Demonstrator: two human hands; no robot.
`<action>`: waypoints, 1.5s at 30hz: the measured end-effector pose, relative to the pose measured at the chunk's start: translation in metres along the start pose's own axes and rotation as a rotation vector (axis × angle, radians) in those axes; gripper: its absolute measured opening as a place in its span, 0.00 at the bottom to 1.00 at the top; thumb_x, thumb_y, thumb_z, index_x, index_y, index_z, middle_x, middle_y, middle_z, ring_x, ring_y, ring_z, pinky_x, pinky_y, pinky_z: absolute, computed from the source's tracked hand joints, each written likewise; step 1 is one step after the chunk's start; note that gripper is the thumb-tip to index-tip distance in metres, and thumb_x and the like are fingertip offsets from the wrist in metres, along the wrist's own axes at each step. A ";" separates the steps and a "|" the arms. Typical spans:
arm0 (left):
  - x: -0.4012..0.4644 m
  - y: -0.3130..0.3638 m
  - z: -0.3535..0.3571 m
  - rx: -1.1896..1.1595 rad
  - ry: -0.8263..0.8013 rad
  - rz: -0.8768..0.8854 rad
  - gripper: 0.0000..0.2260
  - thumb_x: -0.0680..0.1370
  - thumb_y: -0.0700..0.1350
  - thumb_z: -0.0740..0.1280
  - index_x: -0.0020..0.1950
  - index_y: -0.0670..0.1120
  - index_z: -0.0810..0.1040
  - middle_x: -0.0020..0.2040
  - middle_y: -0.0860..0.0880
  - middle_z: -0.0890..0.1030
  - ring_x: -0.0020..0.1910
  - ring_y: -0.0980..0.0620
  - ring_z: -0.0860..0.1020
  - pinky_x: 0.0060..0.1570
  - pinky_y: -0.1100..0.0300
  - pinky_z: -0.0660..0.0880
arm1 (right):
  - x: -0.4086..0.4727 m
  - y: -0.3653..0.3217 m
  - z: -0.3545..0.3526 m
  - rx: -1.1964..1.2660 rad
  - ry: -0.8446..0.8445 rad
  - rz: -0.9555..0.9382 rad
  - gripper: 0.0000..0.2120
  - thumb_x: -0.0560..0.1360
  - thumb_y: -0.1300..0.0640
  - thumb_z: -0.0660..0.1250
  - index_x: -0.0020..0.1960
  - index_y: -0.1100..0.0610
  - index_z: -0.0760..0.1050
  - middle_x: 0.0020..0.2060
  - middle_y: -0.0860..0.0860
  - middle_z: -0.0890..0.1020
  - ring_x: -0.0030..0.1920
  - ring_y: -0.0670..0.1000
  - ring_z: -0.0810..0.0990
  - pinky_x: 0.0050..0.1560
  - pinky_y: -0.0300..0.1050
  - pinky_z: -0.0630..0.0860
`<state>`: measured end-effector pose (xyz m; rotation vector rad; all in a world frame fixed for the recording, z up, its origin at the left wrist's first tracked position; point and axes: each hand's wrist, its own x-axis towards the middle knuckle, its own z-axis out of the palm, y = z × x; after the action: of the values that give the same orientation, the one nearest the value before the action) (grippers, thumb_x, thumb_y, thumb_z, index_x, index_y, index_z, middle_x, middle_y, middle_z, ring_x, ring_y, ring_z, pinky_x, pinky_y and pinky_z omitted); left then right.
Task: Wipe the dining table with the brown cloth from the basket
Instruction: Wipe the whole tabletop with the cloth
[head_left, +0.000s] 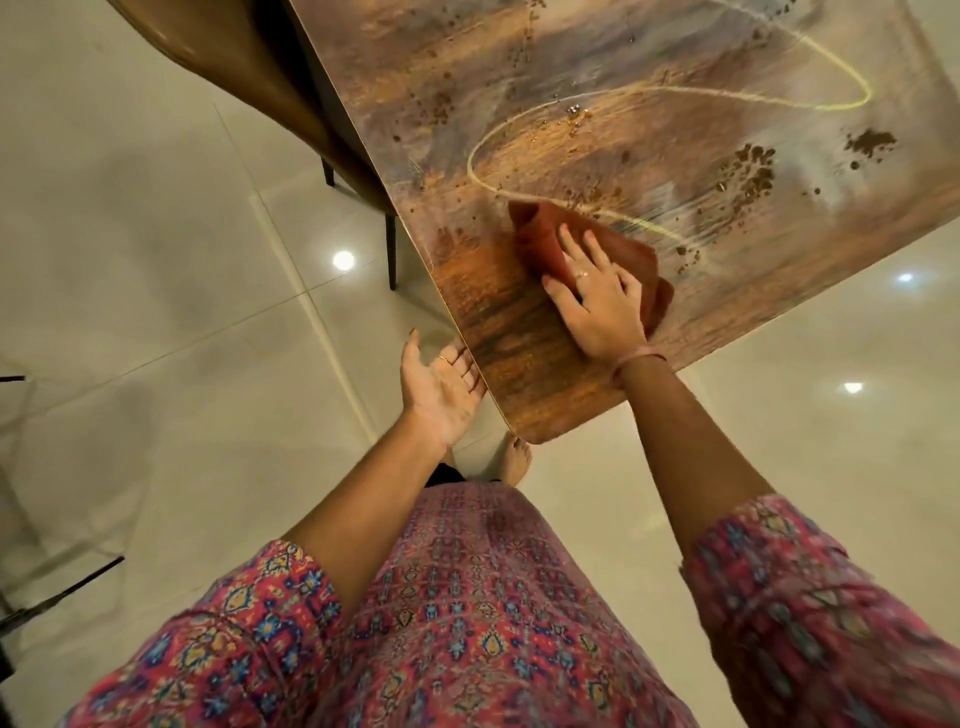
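Observation:
The dining table (649, 130) has a brown, streaked patterned top with brown crumbs and specks scattered over it. A folded brown cloth (540, 239) lies flat on the near corner of the table. My right hand (597, 306) presses on the cloth with straight, spread fingers. My left hand (441, 384) is held palm up just below the table's left edge, fingers relaxed and touching the edge, holding nothing.
A brown chair (270, 104) stands tucked at the table's left side, its dark legs on the pale tiled floor (156, 312). My bare foot (514, 460) is below the table corner. Dark thin legs of other furniture (62, 587) show at the far left.

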<state>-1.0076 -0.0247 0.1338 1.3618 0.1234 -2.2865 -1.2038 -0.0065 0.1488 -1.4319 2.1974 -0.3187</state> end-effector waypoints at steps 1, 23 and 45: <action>0.000 -0.002 0.000 -0.002 0.004 0.006 0.31 0.77 0.65 0.49 0.60 0.43 0.76 0.49 0.45 0.83 0.49 0.49 0.80 0.46 0.56 0.76 | 0.003 -0.011 0.005 -0.012 0.007 0.023 0.26 0.80 0.43 0.54 0.77 0.43 0.55 0.77 0.41 0.56 0.78 0.45 0.50 0.71 0.52 0.51; -0.010 -0.008 0.006 -0.004 0.062 -0.087 0.28 0.76 0.65 0.55 0.61 0.44 0.76 0.53 0.44 0.83 0.51 0.47 0.81 0.47 0.55 0.78 | -0.106 0.004 0.043 -0.314 -0.143 -0.297 0.27 0.80 0.39 0.43 0.78 0.41 0.43 0.78 0.43 0.49 0.78 0.51 0.45 0.74 0.64 0.42; -0.006 -0.018 0.010 0.155 0.098 -0.092 0.24 0.78 0.62 0.55 0.61 0.45 0.73 0.53 0.46 0.81 0.52 0.49 0.79 0.41 0.56 0.75 | -0.013 0.054 -0.021 -0.051 0.062 0.151 0.27 0.79 0.46 0.54 0.77 0.42 0.54 0.78 0.43 0.55 0.78 0.51 0.49 0.74 0.65 0.43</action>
<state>-1.0214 -0.0104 0.1413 1.5772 0.0416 -2.3469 -1.2531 0.0262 0.1460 -1.2893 2.3638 -0.2593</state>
